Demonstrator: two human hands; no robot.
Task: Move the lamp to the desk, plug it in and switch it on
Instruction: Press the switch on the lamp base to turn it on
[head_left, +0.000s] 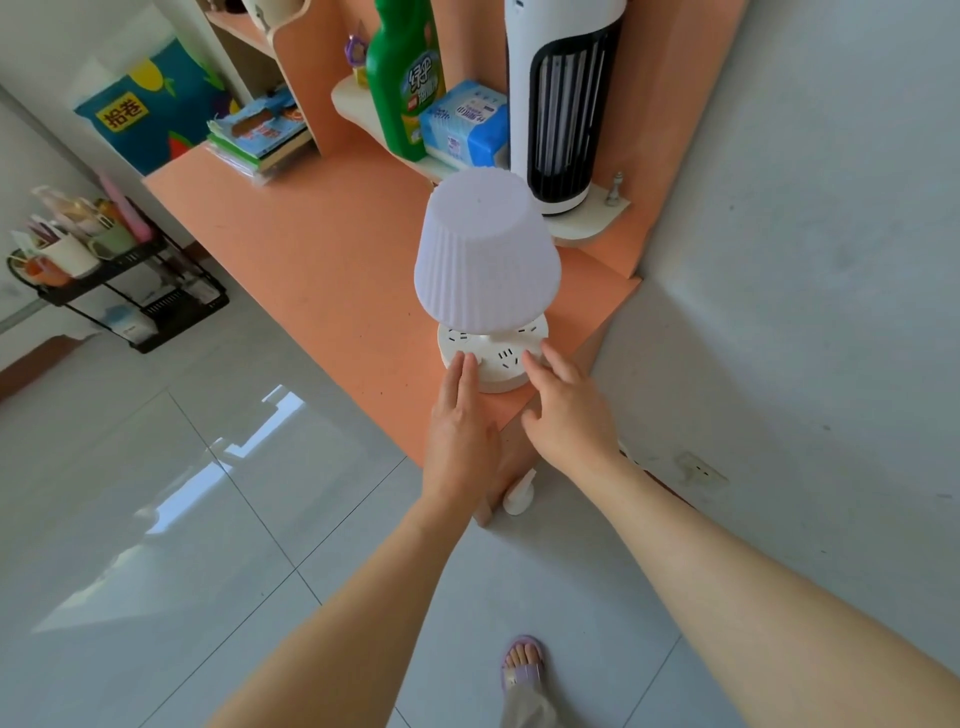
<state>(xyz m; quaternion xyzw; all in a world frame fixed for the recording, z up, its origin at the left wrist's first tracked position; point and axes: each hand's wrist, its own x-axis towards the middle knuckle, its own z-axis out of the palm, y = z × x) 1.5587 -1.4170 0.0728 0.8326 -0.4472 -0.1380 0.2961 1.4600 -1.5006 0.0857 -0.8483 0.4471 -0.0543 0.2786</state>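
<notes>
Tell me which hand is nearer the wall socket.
Right. The right hand rests at the lamp base, on the side toward the wall socket; the left hand sits farther away.

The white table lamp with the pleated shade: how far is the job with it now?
Done: the white table lamp with the pleated shade stands on the orange desk, near its corner. In hand: the left hand and right hand have fingertips on its round socket base. Left: the shade looks unlit; whether it is plugged in cannot be seen.
</notes>
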